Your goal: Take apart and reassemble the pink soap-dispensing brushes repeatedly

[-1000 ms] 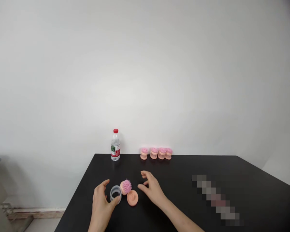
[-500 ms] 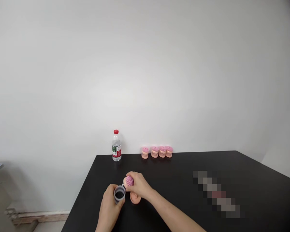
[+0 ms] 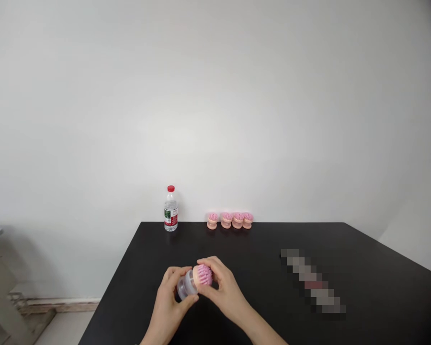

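Over the near part of the black table, my left hand [image 3: 173,298] is closed around a clear plastic cup [image 3: 187,284], which lies tilted on its side. My right hand [image 3: 225,291] grips a round scrub brush head [image 3: 204,275] with pink bristles and a pale peach collar, thumb below and fingers above. The collar meets the open end of the cup, bristles facing right. Whether the two parts are locked together I cannot tell.
Against the wall, several similar pink-bristled brushes [image 3: 226,220] stand in a row at the table's [image 3: 258,254] back edge. A water bottle [image 3: 171,215] with a red cap is left of them. A pixelated strip [image 3: 311,280] lies at right.
The cup has tipped from mouth-up onto its side, and the brush head has come against its mouth. The peach disc seen beside the hands is no longer visible. The view has shifted slightly.
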The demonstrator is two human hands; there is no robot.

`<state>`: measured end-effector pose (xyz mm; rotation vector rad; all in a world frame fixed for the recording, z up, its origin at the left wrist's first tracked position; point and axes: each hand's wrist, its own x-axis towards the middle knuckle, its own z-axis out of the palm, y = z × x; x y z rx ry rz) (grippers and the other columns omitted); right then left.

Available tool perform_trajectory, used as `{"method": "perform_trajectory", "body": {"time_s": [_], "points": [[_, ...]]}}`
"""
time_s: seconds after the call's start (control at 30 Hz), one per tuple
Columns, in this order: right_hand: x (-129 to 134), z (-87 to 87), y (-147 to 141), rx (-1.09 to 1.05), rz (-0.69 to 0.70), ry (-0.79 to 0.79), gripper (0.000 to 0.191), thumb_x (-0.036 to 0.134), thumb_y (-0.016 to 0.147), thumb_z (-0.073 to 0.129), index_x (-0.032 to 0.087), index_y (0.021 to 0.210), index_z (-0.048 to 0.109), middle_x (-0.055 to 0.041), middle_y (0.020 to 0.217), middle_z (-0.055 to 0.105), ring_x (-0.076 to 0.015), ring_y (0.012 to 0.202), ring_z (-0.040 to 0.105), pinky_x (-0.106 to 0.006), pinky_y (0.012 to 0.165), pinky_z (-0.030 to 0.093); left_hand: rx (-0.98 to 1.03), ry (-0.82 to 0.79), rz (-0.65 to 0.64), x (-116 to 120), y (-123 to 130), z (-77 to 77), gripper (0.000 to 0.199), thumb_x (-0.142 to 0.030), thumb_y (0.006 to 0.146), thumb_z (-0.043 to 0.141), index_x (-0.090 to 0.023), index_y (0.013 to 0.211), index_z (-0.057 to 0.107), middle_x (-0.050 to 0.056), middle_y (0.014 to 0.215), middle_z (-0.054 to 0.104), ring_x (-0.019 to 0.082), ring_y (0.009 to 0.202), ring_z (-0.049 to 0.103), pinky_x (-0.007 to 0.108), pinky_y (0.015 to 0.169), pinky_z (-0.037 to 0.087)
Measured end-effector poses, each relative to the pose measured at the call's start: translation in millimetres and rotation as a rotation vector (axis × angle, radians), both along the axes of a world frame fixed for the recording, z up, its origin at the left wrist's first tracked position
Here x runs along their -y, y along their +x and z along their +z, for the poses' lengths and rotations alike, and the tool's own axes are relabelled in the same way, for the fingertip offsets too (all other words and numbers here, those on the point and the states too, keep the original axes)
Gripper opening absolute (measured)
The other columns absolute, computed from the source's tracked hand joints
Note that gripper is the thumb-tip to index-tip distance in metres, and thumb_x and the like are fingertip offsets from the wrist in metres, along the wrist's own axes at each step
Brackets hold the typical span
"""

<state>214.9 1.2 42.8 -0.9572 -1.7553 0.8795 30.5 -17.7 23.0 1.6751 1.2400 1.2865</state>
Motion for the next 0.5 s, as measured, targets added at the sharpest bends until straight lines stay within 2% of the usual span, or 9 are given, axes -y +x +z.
{"method": "perform_trajectory", "body": {"time_s": [0.1,0.2,0.37,0.5], "points": [[11,0.8,1,-0.041,0.028,0.017,0.036,0.018,0.073,0.074,0.023,0.109,0.069,-0.0043,0.104,0.065,-0.0224,0.095,0.065,-0.032,0.083,0.053,0.034,0.023,-0.121,4,2,2.1,0.041,-0.037,0.076,0.078,-0.029,0.116,0.071,0.007,0.109,0.070,0.028,0.101,0.067,0.036,0.084,0.054],[18,3.2,5,-0.062,0.053,0.006,0.039,0.010,0.071,0.074,0.025,0.107,0.070,-0.0029,0.105,0.067,-0.0221,0.096,0.065,-0.032,0.086,0.052,0.080,-0.016,-0.159,7,4,6.3,0.044,-0.040,0.072,0.083,-0.028,0.112,0.069,0.006,0.107,0.072,0.028,0.098,0.066,0.035,0.085,0.052],[22,8.6,13,-0.089,0.129,0.010,0.044,0.010,0.070,0.080,0.028,0.109,0.071,-0.0026,0.111,0.069,-0.0231,0.102,0.066,-0.034,0.093,0.051,0.247,-0.107,-0.244,10,5,8.9,0.039,-0.049,0.070,0.082,-0.023,0.094,0.065,0.000,0.084,0.064,0.017,0.073,0.055,0.026,0.065,0.043],[24,11.5,14,-0.062,0.152,0.121,0.043,0.016,0.072,0.083,0.028,0.111,0.069,-0.0039,0.113,0.069,-0.0234,0.103,0.067,-0.035,0.093,0.052,0.392,-0.175,-0.351,10,8,4.1,0.037,-0.052,0.074,0.078,-0.022,0.092,0.064,-0.002,0.080,0.057,0.013,0.070,0.046,0.024,0.063,0.037]]}}
